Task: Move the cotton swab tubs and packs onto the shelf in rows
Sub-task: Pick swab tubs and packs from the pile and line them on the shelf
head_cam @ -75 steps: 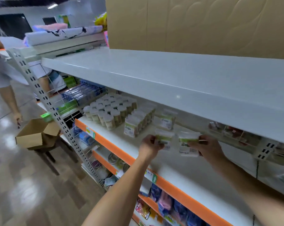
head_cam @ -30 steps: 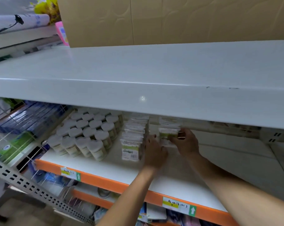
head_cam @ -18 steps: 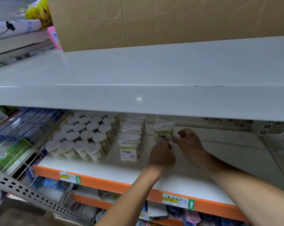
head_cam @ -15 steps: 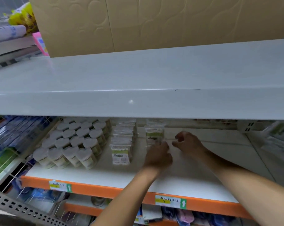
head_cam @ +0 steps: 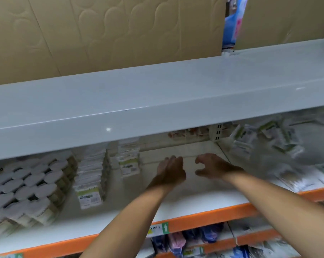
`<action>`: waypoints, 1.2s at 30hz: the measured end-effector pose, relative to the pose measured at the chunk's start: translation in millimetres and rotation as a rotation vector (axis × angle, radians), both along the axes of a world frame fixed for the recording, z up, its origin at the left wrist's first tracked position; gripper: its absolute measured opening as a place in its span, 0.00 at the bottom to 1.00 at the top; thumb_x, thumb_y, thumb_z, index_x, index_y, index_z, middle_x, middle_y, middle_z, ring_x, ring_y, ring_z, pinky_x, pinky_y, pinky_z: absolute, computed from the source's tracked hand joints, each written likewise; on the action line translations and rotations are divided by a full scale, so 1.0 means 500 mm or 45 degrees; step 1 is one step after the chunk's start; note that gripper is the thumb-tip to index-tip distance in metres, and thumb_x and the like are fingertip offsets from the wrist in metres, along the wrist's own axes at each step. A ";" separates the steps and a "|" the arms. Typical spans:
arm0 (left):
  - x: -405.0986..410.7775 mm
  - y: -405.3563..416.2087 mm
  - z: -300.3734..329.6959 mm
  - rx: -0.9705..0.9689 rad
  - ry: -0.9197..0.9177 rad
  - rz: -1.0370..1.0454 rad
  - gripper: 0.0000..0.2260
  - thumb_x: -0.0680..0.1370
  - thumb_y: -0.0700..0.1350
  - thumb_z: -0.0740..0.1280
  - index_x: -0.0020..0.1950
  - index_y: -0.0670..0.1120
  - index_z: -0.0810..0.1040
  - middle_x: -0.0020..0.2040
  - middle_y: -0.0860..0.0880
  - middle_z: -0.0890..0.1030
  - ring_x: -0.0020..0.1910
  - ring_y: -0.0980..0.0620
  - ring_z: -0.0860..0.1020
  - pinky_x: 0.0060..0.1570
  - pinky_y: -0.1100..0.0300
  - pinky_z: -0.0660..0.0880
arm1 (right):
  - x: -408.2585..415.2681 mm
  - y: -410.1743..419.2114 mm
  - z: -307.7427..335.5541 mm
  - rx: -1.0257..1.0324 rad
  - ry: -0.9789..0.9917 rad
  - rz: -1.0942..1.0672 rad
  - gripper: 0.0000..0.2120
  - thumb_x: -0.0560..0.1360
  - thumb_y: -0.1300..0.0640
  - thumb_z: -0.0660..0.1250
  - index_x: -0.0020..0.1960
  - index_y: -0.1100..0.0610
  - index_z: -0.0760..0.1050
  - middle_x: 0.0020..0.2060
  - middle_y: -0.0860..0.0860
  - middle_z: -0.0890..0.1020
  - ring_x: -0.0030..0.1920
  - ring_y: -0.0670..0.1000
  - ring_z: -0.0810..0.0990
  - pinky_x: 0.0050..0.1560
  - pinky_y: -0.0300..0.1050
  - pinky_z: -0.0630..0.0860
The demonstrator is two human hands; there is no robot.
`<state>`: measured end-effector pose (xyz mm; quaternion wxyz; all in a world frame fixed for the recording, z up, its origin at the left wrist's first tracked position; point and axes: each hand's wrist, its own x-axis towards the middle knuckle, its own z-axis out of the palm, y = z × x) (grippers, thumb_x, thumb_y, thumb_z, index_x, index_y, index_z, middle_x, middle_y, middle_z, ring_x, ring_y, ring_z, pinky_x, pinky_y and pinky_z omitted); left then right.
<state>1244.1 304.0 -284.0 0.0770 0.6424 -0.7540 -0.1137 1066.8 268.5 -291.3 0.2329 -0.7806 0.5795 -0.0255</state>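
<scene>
**Hands empty over the bare middle of the shelf**

Hands hover side by side above the white shelf (head_cam: 176,207), between the stocked rows on the left and a loose heap on the right. The left hand (head_cam: 171,171) has its fingers extended and relaxed, gripping nothing. The right hand (head_cam: 211,167) has fingers loosely curled like a claw, thumb apart, and it too holds nothing.

Round cotton swab tubs (head_cam: 25,185) with pale lids stand in tight rows at the far left of the shelf. Just right of them runs a long row of flat cotton swab packs (head_cam: 91,175), the nearest one showing a green band and a barcode; its print is too blurred to read. A shorter second row of packs (head_cam: 128,161) sits further back, beside the left hand.

On the right, more packs (head_cam: 265,142) lie jumbled and blurred. The orange shelf edge (head_cam: 204,218) carries a price tag (head_cam: 158,228) with a yellow strip, illegible writing, and a white arrow on green pointing up. A grey upper shelf (head_cam: 157,101) overhangs everything, with beige cardboard (head_cam: 109,32) behind it.
</scene>
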 end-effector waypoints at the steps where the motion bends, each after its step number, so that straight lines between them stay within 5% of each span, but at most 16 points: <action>1: -0.017 -0.001 0.001 0.000 0.011 -0.012 0.11 0.78 0.43 0.63 0.60 0.46 0.75 0.57 0.45 0.78 0.55 0.45 0.76 0.51 0.52 0.75 | -0.018 0.007 -0.001 -0.012 0.005 -0.009 0.24 0.75 0.48 0.70 0.69 0.53 0.71 0.68 0.52 0.74 0.63 0.51 0.75 0.59 0.42 0.72; 8: -0.144 0.009 0.008 0.029 -0.017 -0.073 0.12 0.79 0.45 0.62 0.62 0.49 0.74 0.62 0.47 0.77 0.60 0.46 0.75 0.60 0.52 0.74 | -0.150 0.052 0.008 0.041 0.110 -0.063 0.22 0.76 0.47 0.69 0.68 0.47 0.71 0.68 0.50 0.72 0.65 0.52 0.74 0.64 0.47 0.72; 14: -0.275 0.010 0.037 0.044 -0.154 -0.152 0.15 0.79 0.46 0.62 0.66 0.49 0.73 0.65 0.46 0.74 0.66 0.43 0.72 0.65 0.51 0.70 | -0.291 0.093 0.048 0.000 0.201 -0.072 0.23 0.76 0.48 0.66 0.70 0.49 0.71 0.69 0.52 0.74 0.67 0.52 0.73 0.62 0.41 0.69; 28: -0.626 0.060 0.061 -0.028 -0.240 -0.429 0.12 0.78 0.45 0.61 0.60 0.45 0.78 0.59 0.42 0.79 0.58 0.40 0.78 0.53 0.53 0.75 | -0.632 0.202 0.074 -0.026 0.136 -0.273 0.23 0.74 0.50 0.68 0.67 0.53 0.74 0.62 0.53 0.78 0.60 0.53 0.78 0.60 0.49 0.75; 36: -0.782 0.049 0.055 -0.006 -0.262 -0.500 0.17 0.78 0.46 0.61 0.66 0.48 0.76 0.64 0.44 0.78 0.63 0.42 0.76 0.61 0.53 0.73 | -0.790 0.227 0.054 0.021 0.074 -0.439 0.20 0.74 0.47 0.70 0.65 0.50 0.76 0.59 0.51 0.78 0.58 0.52 0.78 0.58 0.50 0.77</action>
